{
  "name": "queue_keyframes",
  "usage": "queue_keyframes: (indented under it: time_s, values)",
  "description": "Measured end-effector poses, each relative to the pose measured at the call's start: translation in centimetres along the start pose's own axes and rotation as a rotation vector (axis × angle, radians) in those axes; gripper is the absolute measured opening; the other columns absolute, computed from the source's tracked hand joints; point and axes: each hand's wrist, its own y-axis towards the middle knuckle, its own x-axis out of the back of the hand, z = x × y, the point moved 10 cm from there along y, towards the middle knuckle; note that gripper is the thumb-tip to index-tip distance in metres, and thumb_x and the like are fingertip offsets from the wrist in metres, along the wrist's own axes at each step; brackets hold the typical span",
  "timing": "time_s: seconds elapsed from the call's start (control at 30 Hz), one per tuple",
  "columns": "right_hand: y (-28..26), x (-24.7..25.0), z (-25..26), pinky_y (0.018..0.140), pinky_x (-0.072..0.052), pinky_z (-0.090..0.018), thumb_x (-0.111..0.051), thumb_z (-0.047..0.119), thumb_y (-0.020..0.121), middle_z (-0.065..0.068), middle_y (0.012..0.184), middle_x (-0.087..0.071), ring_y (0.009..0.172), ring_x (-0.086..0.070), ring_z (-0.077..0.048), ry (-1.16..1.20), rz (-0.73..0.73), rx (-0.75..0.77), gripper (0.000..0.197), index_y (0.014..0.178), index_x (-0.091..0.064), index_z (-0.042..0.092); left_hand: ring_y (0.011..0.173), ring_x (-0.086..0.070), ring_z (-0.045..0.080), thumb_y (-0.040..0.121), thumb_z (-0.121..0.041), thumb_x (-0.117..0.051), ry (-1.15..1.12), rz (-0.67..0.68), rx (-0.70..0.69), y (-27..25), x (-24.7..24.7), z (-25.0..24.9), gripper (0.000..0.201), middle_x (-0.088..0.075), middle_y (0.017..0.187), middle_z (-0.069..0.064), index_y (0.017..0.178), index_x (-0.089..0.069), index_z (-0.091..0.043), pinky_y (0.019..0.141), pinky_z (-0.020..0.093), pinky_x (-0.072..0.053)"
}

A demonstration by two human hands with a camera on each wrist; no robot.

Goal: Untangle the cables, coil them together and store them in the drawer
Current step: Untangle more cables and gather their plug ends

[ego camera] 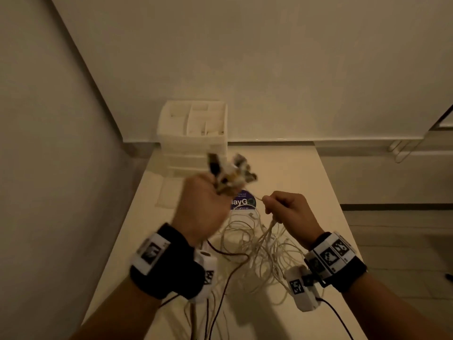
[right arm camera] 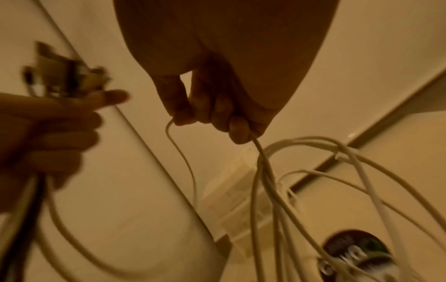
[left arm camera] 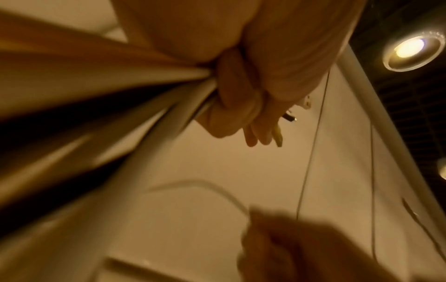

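Purple sticker (ego camera: 243,200) reading "ayG" beyond cables (ego camera: 259,251)

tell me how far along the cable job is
Early to middle. Done: the plug ends are gathered in the left hand. In hand: the right hand grips a bunch of white cables, which hang in loose tangled loops over the table. Left: finish untangling, coil them, and store them in the drawer unit, whose drawers look shut.
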Motion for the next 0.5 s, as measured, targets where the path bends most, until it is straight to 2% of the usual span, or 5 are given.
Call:
queue_keyframes:
  time_s: [0.13,0.27,0.33,0.4,0.5]
  values:
    - [-0.6,-1.0,4.6,0.055,-0.035,-0.018,-0.058,0.027,0.076,0.001,0.055,-0.053,0.051,-0.043,-0.005,0.079,0.123,0.094,0.032,0.067,-0.064,-0.003,0.051,-0.053,0.005,0.085,-0.008,-0.068,0.310,0.170,-0.100,-1.5,-4.7,0.6,0.010,-0.055,0.056,-0.012,0.078,-0.074,-0.008,0.049,0.007,-0.030]
    - [-1.5,-1.2,3.9,0.054,-0.029,-0.027,-0.054,0.016,0.090,-0.007,0.054,-0.043,0.051,-0.034,-0.015,0.172,0.195,0.030,0.027,0.066,-0.066,0.008,0.052,-0.050,-0.013,0.080,0.009,-0.062,0.379,0.152,-0.207,-1.7,-4.8,-1.5,0.016,-0.047,0.052,-0.023,0.077,-0.072,-0.003,0.049,-0.003,-0.028]
    - [-1.8,-1.5,3.0,0.056,-0.035,-0.030,-0.048,0.016,0.097,-0.004,0.056,-0.047,0.053,-0.040,-0.015,0.163,0.208,0.018,0.032,0.075,-0.066,0.002,0.054,-0.050,-0.003,0.079,0.011,-0.062,0.394,0.112,-0.204,-1.6,-4.0,-1.8,0.017,-0.064,0.055,-0.003,0.077,-0.073,-0.001,0.050,-0.005,-0.027]
    - [-1.8,-1.9,2.1,0.059,-0.038,-0.033,-0.050,0.025,0.096,-0.003,0.059,-0.050,0.055,-0.045,-0.016,0.091,0.196,0.030,0.033,0.076,-0.064,0.002,0.052,-0.050,0.004,0.082,0.005,-0.066,0.375,-0.011,-0.121,-0.7,-1.8,-1.1,0.011,-0.070,0.068,0.008,0.079,-0.074,0.000,0.050,-0.001,-0.032]
    - [-1.7,-1.7,-0.1,0.060,-0.040,-0.035,-0.052,0.031,0.093,-0.004,0.059,-0.049,0.056,-0.046,-0.016,0.029,0.130,0.037,0.033,0.072,-0.061,0.007,0.077,-0.068,0.022,0.085,-0.012,-0.069,0.270,-0.239,-0.071,0.4,2.8,-1.0,0.012,-0.072,0.084,0.005,0.087,-0.074,-0.002,0.064,0.023,-0.047]
